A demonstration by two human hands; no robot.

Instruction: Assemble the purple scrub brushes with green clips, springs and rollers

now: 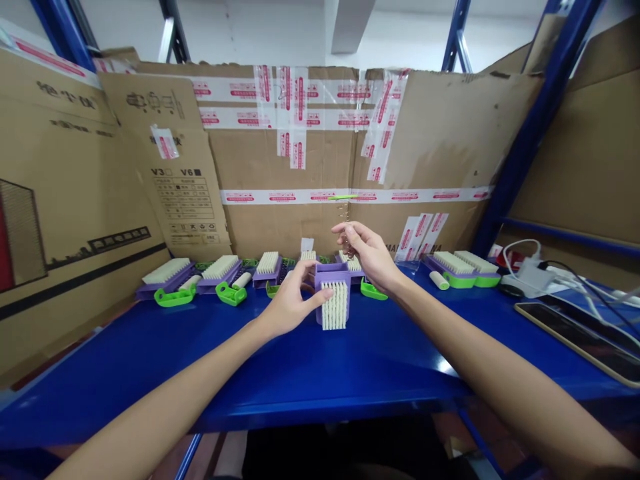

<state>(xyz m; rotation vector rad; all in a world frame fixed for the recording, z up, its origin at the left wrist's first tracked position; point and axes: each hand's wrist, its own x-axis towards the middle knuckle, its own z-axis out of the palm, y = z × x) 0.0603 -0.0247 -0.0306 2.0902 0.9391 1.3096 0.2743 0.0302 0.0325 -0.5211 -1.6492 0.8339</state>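
My left hand (290,303) is closed around a purple scrub brush (332,269) with pale bristles, its thumb over the bristle side. The brush is tilted up, bristles facing me. Above it and to the right, the fingers of my right hand (369,252) pinch a thin coil spring (344,215) held upright. At the spring's top end sits a flat bright green piece (343,197), seen edge-on. A green handle part (373,289) lies on the table behind my right wrist.
Purple brush bodies (220,268), green handle parts (175,297) and pale rollers (242,280) line the back of the blue table (260,380). At right lie a phone (575,340) and a white charger (530,277) with cables. Cardboard walls (280,160) enclose the table.
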